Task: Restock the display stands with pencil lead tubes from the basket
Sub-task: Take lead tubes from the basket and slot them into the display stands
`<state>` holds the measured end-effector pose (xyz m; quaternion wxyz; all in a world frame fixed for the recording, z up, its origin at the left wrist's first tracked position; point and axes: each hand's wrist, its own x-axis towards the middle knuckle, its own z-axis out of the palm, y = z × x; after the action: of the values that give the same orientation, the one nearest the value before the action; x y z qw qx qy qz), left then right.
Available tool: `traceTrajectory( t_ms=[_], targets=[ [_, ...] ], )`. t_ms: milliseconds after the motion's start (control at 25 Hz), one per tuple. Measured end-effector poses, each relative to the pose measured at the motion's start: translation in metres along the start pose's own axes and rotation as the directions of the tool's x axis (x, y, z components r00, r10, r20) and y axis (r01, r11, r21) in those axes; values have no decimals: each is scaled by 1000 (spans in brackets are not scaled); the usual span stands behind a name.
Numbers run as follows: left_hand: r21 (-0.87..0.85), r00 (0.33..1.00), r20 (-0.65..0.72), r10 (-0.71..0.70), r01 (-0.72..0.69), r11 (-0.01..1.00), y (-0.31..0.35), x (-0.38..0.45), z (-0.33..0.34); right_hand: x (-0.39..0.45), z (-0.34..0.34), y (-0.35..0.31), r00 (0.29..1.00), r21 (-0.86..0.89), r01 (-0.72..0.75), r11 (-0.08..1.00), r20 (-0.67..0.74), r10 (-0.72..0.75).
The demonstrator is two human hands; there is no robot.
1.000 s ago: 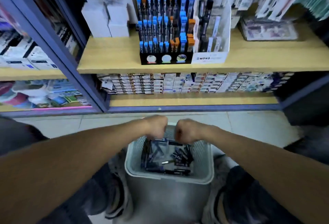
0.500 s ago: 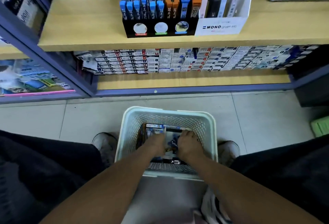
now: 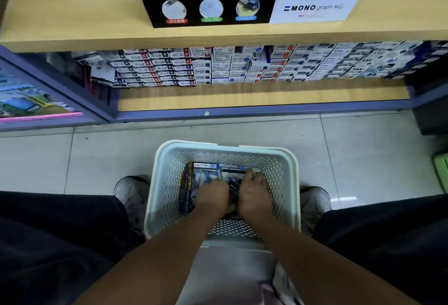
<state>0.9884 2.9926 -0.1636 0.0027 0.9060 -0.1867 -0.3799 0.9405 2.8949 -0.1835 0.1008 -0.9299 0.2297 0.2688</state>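
Note:
A pale perforated basket [image 3: 167, 190] stands on the floor between my feet. Both hands are down inside it. My left hand [image 3: 212, 198] and my right hand [image 3: 254, 195] lie side by side on a heap of dark pencil lead tubes [image 3: 234, 183] and blue packets [image 3: 206, 171]; their fingers curl down into the heap, and what they hold is hidden. On the wooden shelf above stands the black display stand [image 3: 206, 11] with blue and orange tubes in its slots, and next to it a white MONO display box [image 3: 315, 6].
The lower shelf [image 3: 242, 96] holds rows of small stacked boxes [image 3: 218, 67] behind a purple frame. My shoes [image 3: 132, 195] flank the basket on grey floor tiles. A green object [image 3: 441, 171] sits at the right edge and a glass-fronted case [image 3: 29, 103] at the left.
My hands have gone from the basket's far rim down into its contents. My view has tilted downward and closer, so only the foot of the display stand shows.

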Motion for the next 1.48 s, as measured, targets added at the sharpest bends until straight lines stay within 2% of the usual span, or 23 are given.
traceTrajectory(
  t_ms=[120,200,280,360,440,520,600,760,920,1120,1360,1480],
  targets=[
    [-302,981,4,-192,184,935,-2,3,-2,3,-3,1,1000,99,-5,995,11,4],
    [-484,954,93,-285,293,825,5,3,-2,5,-4,0,1000,135,-15,991,10,14],
    [-670,920,204,-335,381,637,13,3,-2,7,-5,-2,998,188,-35,981,59,24],
    [-816,868,325,-376,459,352,18,4,-4,10,-6,-1,993,273,-82,959,110,54],
    [-873,833,424,-357,481,85,21,6,-4,11,-5,-1,989,343,-92,935,139,46],
    [-879,821,464,-332,474,-55,23,9,-4,11,-4,-3,987,418,-90,904,157,26],
    [-882,823,456,-338,470,-45,24,13,-2,13,-8,-4,981,469,-119,875,189,33],
    [-869,823,425,-378,488,85,24,20,-2,20,-15,-2,949,543,-177,821,315,-5],
    [-872,805,431,-408,488,42,26,24,-2,19,-14,-3,937,603,-185,776,347,-46],
    [-870,787,440,-432,493,12,26,24,-2,17,-6,-4,919,707,-273,652,392,-40],
    [-877,788,428,-443,481,9,24,31,-3,18,-18,-12,930,588,-205,782,366,-32],
    [-870,782,457,-424,493,-28,24,32,-2,18,-22,-11,927,557,-201,806,375,-28]
  ],
)
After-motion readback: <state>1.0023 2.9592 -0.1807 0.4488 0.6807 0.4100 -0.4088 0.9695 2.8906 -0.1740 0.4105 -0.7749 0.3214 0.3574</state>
